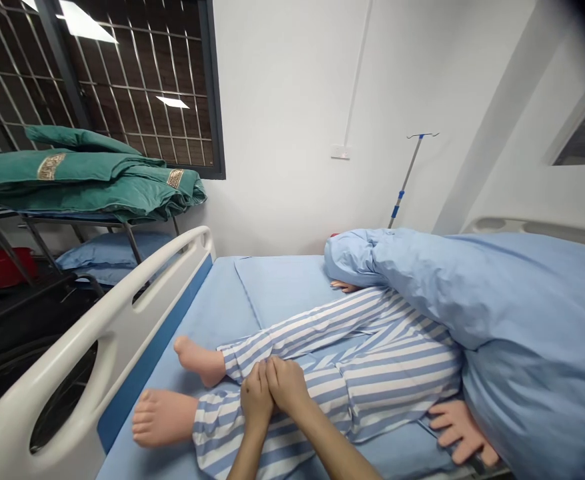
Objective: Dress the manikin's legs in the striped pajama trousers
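A life-size manikin in blue-and-white striped trousers (397, 380) lies on the bed, its bare feet (165, 418) towards the footboard. Side by side over its nearer lower leg are my left hand (257, 398) and my right hand (287, 383), touching each other. Both are closed with the fingers curled under; whether they grip cloth or nothing is hidden. A light blue quilt (512, 293) is folded back over the manikin's upper body and hides it. One manikin hand (462, 430) rests on the near side of the mattress, and another (345, 287) pokes out on the far side.
A white plastic footboard (122, 320) borders the bed on the left. Beyond it are a rack with green folded bedding (97, 177), a red basin (5, 267) and a dark wheelchair (32, 327). An IV pole (406, 180) stands behind the bed by the wall.
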{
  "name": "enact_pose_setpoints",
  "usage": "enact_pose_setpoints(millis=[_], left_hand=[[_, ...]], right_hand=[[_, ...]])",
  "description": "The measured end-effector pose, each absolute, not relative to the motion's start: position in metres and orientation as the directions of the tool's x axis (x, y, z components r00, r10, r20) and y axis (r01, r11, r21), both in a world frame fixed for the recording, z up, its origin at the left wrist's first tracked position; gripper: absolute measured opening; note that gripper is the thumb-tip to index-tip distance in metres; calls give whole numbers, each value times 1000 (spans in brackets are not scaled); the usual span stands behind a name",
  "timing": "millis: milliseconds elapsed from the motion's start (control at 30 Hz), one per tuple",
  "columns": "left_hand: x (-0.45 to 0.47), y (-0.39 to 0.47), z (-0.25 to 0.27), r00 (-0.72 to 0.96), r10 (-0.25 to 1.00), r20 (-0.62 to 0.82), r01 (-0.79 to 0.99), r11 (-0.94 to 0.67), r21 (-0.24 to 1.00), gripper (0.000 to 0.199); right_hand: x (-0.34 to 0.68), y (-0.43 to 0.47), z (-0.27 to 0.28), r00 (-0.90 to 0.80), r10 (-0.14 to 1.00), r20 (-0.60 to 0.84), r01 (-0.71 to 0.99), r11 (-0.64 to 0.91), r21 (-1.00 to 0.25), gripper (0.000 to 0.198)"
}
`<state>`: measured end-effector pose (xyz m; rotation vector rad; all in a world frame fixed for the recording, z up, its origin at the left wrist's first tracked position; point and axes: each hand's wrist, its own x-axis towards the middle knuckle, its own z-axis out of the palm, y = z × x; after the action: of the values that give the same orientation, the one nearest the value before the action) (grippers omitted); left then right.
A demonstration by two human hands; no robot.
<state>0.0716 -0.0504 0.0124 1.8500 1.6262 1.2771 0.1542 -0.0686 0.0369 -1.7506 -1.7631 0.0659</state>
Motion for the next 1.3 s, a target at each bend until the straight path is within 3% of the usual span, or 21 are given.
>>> enact_pose_setpoints(millis=[100, 233, 433, 567, 667, 867, 1033, 1133, 1200, 1300], left_hand=[[75, -53, 10, 7, 953, 301, 643, -235, 729, 32], [76, -54, 15, 12, 971, 237, 642, -189, 743, 31], [104, -63, 38, 53, 973, 224, 309, -229, 923, 35], [129, -65, 44, -14, 978, 208, 186, -202, 962, 34], [131, -60, 37, -64, 984, 167, 171, -154, 973, 37], [115, -54, 26, 32, 969, 246, 383, -240, 892, 36], [118, -57, 24, 100, 957, 271, 582, -277, 764, 34], [122, -61, 21, 131, 954, 268, 702, -280, 655, 30], [125, -61, 23, 137, 960, 244, 712, -266, 649, 29], [139, -57, 31, 120, 978, 171, 555, -209, 805, 34]], right_hand=[[164, -75, 31, 93, 907, 411, 886, 113, -450, 35], [164, -74, 24, 203, 881, 428, 826, 81, -558, 36], [174, -66, 23, 324, 861, 391, 499, 196, -844, 38], [186, -62, 22, 392, 853, 345, 304, 235, -923, 37], [186, -62, 21, 403, 849, 341, 330, 212, -920, 36], [178, -66, 26, 369, 854, 367, 480, 163, -862, 40], [198, -78, 36, 205, 880, 428, 797, 103, -595, 39], [211, -86, 35, 181, 879, 441, 874, 61, -482, 37], [215, -87, 33, 227, 868, 442, 868, 25, -495, 38], [219, -83, 30, 307, 854, 419, 784, 22, -620, 39]])
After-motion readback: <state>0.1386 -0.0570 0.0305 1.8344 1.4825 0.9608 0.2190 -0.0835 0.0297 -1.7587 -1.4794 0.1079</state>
